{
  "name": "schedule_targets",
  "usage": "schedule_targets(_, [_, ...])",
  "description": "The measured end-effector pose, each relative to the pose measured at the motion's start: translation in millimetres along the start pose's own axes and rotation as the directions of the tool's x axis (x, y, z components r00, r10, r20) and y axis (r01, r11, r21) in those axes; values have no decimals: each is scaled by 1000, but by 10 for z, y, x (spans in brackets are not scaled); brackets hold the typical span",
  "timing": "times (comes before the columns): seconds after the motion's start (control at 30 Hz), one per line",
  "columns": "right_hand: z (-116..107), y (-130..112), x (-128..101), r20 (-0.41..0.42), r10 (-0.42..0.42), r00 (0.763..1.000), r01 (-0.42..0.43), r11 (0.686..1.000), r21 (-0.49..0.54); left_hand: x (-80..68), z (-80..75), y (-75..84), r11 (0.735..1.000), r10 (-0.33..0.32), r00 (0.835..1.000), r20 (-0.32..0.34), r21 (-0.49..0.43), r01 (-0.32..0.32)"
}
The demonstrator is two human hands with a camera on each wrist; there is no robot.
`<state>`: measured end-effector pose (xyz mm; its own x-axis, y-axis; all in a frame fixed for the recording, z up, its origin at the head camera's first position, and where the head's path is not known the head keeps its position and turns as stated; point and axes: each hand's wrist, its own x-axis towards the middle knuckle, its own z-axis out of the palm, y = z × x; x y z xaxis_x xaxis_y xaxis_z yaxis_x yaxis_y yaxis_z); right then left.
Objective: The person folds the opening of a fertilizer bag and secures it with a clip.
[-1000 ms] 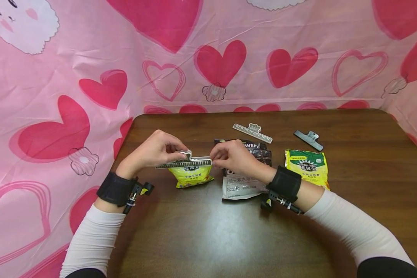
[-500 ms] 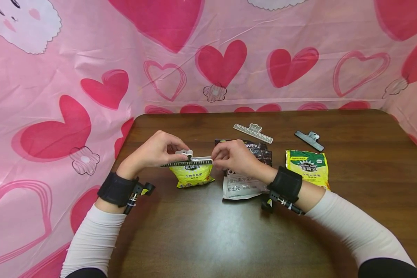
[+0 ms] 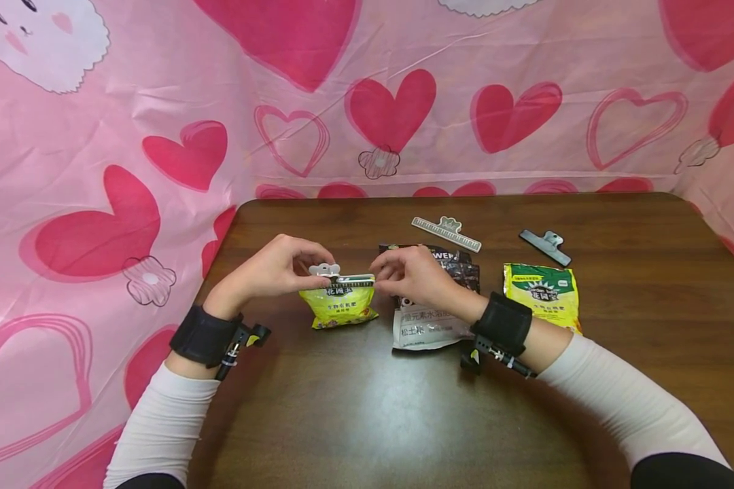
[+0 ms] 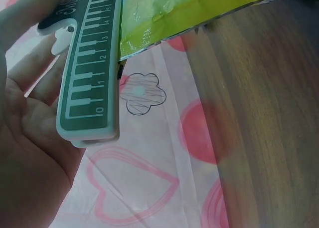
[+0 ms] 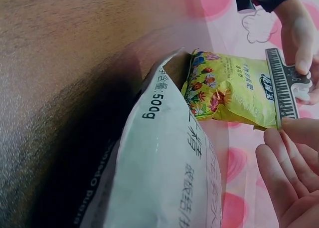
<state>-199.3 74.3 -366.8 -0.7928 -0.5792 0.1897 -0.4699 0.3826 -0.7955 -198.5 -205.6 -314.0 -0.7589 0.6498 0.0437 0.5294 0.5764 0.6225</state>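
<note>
Right at the near-left part of the desk (image 3: pixel 367 421), the small yellow bag (image 3: pixel 339 309) stands as the landmark for everything else. Along its top edge sits a ruler-marked sealing clip (image 3: pixel 342 278), clamped across the bag's mouth. The left hand (image 3: pixel 273 266) pinches the clip's flower-shaped handle — thumb and forefinger curled onto it, the remaining fingers loosely bent behind. From the left wrist view the clip (image 4: pixel 89 73) lies against the palm with the bag's (image 4: pixel 184 13) yellow foil running out of it. The right hand (image 3: pixel 411 275) comes to the clip's other end, at the bag's right corner; its fingertips (image 5: pixel 299 128) touch that end, and the fingers are gently bent rather than clenched. Whether they actually nip the clip or only rest against it cannot be told from these views.

Just right of the yellow bag, partly under the right wrist, lies a grey-and-black soil pouch (image 3: pixel 431 319), flat on the desk. Further right of it lies a green-topped yellow packet (image 3: pixel 541 293). Behind the yellow bag, toward the far edge, a second ruler clip (image 3: pixel 446 233) lies loose, and well off to its right a grey metal clip (image 3: pixel 546 246). A pink heart-printed cloth (image 3: pixel 159 136) rises behind and left of the bag.
</note>
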Motion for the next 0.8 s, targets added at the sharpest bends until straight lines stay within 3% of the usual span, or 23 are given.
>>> schedule_targets(0.23, [-13,7,8,11,-32,999,33,997,-65,-7,41,-19,1000,3,1000,27,0,-3])
schedule_targets(0.47, [-4,-4,18,22,-55,998,57,995,-79,-26,47,-35,999,-27,1000,7,31,26])
schedule_targets(0.8, [151,-73,151,58,-14,998,18,997,-79,-151,12,-152,994,-88,996,-31,58,90])
